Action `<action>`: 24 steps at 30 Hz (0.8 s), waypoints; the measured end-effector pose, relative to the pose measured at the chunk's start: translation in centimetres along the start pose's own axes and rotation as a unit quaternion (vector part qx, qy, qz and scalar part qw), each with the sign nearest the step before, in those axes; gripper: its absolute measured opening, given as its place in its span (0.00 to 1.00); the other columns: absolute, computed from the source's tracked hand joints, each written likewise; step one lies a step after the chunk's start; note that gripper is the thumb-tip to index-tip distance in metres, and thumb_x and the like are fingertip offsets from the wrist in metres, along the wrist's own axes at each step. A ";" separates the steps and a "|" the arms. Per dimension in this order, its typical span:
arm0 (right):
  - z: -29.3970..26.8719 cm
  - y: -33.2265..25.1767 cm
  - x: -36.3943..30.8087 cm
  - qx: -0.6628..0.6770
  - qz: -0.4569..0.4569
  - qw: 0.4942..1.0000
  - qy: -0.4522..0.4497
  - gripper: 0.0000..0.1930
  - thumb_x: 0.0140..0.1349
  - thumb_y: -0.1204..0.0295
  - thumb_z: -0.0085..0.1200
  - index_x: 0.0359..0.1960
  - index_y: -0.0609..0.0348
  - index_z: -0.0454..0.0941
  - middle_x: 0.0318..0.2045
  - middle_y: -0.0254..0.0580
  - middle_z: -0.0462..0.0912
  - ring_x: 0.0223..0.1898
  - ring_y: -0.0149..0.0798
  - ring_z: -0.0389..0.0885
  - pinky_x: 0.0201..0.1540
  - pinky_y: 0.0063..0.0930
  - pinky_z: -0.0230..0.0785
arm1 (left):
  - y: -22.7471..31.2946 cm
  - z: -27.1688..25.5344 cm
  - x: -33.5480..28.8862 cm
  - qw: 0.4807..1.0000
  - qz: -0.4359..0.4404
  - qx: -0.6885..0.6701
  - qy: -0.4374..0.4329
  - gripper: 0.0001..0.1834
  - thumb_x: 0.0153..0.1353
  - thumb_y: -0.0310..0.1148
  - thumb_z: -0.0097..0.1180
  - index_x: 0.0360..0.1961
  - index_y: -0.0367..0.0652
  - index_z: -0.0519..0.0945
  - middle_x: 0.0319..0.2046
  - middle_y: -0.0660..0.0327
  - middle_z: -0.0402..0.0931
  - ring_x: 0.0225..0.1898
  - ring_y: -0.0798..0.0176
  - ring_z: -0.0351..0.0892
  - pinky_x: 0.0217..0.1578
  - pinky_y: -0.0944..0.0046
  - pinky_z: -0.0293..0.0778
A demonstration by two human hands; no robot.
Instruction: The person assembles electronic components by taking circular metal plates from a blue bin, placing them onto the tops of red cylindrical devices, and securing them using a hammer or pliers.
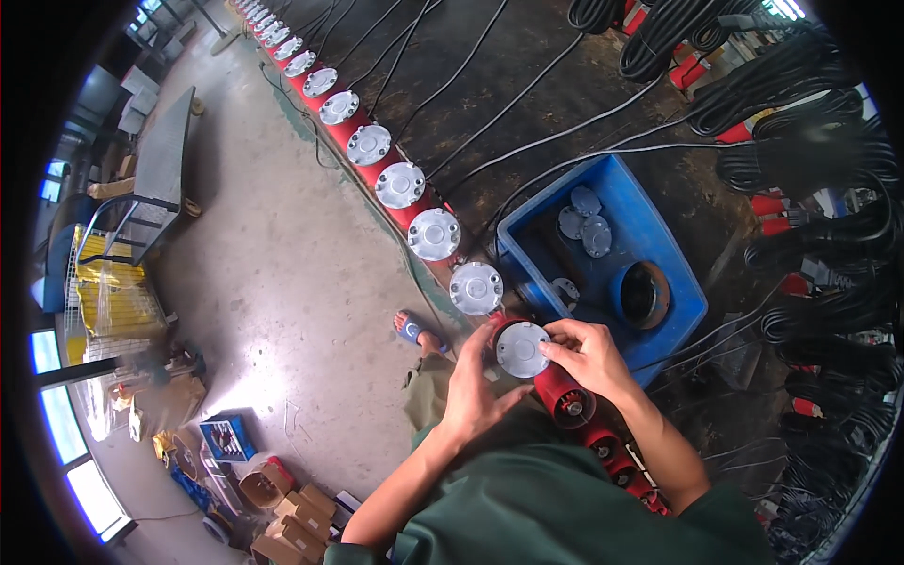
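A round silver metal cover (521,350) sits at the end of a red cylindrical housing in front of me. My right hand (590,358) grips the cover's right rim, its thumb on the face and its fingers behind. My left hand (471,381) curls round the left side of the housing, fingertips at the far edge and thumb below the cover. Just nearer is an uncovered red cylinder (565,395) with metal parts showing inside. Beyond my hands, a long row of red housings carries similar covers, the nearest being a silver cover (476,288).
A blue plastic bin (612,174) stands to the right, holding several loose metal covers (595,235) and a blue ring-shaped part (643,294). Black cables cross the dark table; coiled cables (791,85) line its right side. Cardboard boxes (299,523) and a trolley (165,160) stand left.
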State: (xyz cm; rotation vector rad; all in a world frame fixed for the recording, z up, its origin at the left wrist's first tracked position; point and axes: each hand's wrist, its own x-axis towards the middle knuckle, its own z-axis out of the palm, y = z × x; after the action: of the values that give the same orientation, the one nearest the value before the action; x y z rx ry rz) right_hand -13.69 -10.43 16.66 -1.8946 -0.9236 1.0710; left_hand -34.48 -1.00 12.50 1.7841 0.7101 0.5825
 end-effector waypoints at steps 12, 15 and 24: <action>0.1 -0.5 0.8 -0.040 -0.013 0.999 -0.017 0.13 0.65 0.71 0.71 0.46 0.68 0.86 0.35 0.45 0.92 0.33 0.32 0.90 0.39 0.27 0.82 | -1.2 2.0 0.2 0.999 -0.004 -0.039 0.008 0.56 0.45 0.26 0.83 0.74 0.40 0.61 0.72 0.48 0.73 0.71 0.44 0.75 0.69 0.50 0.75; 0.1 -0.4 0.7 -0.040 -0.016 0.999 -0.005 0.14 0.65 0.71 0.71 0.47 0.67 0.86 0.35 0.45 0.92 0.33 0.32 0.90 0.39 0.27 0.81 | -0.9 2.1 0.4 0.999 -0.008 -0.035 0.014 0.55 0.45 0.25 0.84 0.73 0.39 0.64 0.71 0.48 0.74 0.70 0.45 0.76 0.68 0.51 0.76; -1.3 0.7 1.0 -0.102 -0.045 0.994 -0.015 0.13 0.63 0.75 0.65 0.49 0.66 0.86 0.38 0.52 0.91 0.39 0.41 0.93 0.45 0.34 0.83 | -0.7 2.6 0.2 0.998 0.005 -0.013 0.055 0.51 0.44 0.25 0.84 0.70 0.38 0.67 0.68 0.44 0.76 0.66 0.45 0.80 0.66 0.52 0.77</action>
State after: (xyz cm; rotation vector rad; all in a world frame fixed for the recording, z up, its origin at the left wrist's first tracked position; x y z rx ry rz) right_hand -11.96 -10.23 16.19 -1.9846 -1.1613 0.9861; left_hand -32.63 -2.43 11.07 1.7425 0.7650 0.6992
